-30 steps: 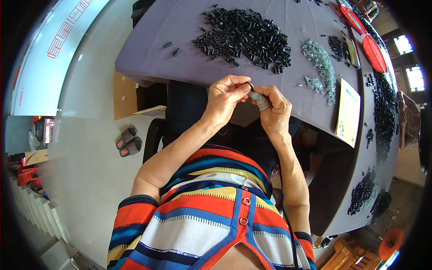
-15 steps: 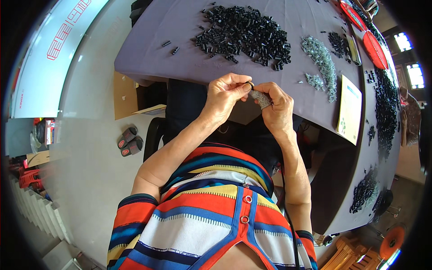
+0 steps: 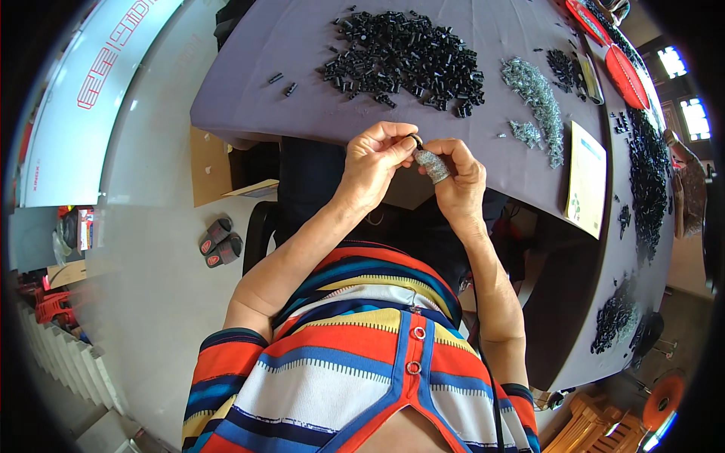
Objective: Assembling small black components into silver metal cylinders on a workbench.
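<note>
My left hand is closed in a pinch on a small black piece, just off the near edge of the table. Close beside it, my right hand is curled with its fingertips toward the same piece. A grey speckled finger cover seems to sit on the right thumb. Whatever the right fingers hold is hidden. Beyond the hands, a large heap of small black cylindrical pieces lies on the purple-grey tablecloth, with two loose ones to its left.
Right of the heap are clear small parts and a pale yellow booklet at the table edge. Red trays and more black pieces lie farther right. An open cardboard box and slippers are on the floor.
The right hand has turned slightly and shifted a little left, so the grey finger cover now points more upright. The left hand keeps its pinch in nearly the same place.
</note>
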A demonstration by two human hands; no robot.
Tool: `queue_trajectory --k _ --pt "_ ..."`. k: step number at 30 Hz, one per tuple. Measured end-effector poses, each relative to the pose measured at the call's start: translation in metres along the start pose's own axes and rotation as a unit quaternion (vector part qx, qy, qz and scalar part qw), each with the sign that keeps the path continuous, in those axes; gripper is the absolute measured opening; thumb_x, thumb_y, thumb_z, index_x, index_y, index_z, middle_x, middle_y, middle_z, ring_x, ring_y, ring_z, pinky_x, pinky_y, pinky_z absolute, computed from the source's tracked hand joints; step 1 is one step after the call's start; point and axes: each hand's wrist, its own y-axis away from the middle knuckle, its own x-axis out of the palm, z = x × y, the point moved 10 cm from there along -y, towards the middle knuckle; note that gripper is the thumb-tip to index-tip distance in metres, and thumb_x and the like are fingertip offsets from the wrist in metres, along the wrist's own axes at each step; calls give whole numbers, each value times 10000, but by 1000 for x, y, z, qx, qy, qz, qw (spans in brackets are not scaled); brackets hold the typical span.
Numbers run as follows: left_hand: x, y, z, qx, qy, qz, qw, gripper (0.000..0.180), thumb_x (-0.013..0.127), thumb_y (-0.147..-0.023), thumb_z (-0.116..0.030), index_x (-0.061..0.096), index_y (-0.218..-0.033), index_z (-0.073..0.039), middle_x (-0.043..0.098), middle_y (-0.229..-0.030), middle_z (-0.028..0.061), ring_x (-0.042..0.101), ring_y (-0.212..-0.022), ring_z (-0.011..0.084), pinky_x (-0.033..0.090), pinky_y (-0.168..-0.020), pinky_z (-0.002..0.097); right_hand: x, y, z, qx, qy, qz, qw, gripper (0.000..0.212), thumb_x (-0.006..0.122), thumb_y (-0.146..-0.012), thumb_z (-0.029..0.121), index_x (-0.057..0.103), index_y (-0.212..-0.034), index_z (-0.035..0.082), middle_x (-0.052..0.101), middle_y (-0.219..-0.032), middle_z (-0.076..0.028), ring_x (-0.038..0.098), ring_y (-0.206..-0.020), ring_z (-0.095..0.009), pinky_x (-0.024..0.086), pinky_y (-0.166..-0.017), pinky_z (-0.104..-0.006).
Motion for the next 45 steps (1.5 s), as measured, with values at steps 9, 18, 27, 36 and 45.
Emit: queue_trajectory --k 9,18,27,36,45 --pt "2 1 -3 4 7 25 1000 158 624 -840 29 641 -994 0 651 -860 78 587 -703 110 492 -657 239 8 2 -30 119 -246 38 961 172 500 -823 -140 585 -890 -7 638 -791 -20 584 -672 -81 472 -621 -214" --pt "-3 3 0 9 -37 -37 999 157 633 -841 15 643 -996 -5 640 -811 51 577 -675 93 483 -638 222 -1 5 32 -162 150 -18 975 386 534 -572 -169 578 -899 33 602 -876 -106 602 -788 -309 504 -670 -352" --pt "1 4 0 -25 1 -31 999 214 613 -861 5 584 -1072 -19 609 -829 28 566 -693 84 473 -638 212 -1 3 26 -159 110 0 981 360 623 -626 -105 580 -959 25 587 -907 -116 604 -762 -271 507 -678 -332" --pt "7 1 8 -117 4 41 992 308 595 -860 27 507 -1149 -31 618 -894 67 600 -792 124 497 -683 249 6 -6 4 -40 21 84 995 480 764 -660 39 589 -1108 52 583 -1001 -69 561 -727 -177 488 -662 -285" --pt "10 7 24 -170 78 64 980 356 599 -847 38 513 -1187 -20 624 -931 92 616 -903 177 517 -811 308 11 -3 1 -40 -57 99 993 378 785 -668 67 623 -1009 38 614 -973 -58 585 -777 -170 482 -692 -286"
